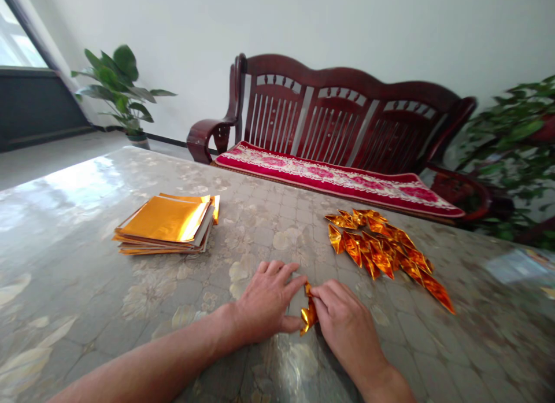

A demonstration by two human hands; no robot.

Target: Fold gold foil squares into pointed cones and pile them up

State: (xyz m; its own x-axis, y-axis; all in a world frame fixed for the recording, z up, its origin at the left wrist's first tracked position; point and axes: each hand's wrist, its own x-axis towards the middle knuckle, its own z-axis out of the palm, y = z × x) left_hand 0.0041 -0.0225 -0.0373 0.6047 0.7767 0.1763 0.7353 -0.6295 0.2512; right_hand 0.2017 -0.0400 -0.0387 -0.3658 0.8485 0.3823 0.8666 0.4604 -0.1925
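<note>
On the table just in front of me lies a small folded piece of gold foil paper (309,318), creased and shiny, partly hidden by fingers. My right hand (347,328) pinches its right side between thumb and curled fingers. My left hand (266,304) spans it from the left, index fingertip at the far end and thumb tip at the near end; its other fingers stretch forward. To the right rests a cluster of folded gold foil paper shapes (381,247) with pointed ends. A stack of flat gold foil sheets (167,221) sits at the left, slightly uneven.
A glossy patterned cover lies over the table (173,304). Near its right edge is a clear plastic packet (518,267). Beyond the table stands a dark red wooden bench (338,114) with a floral runner (321,172). Potted plants (117,85) flank the bench.
</note>
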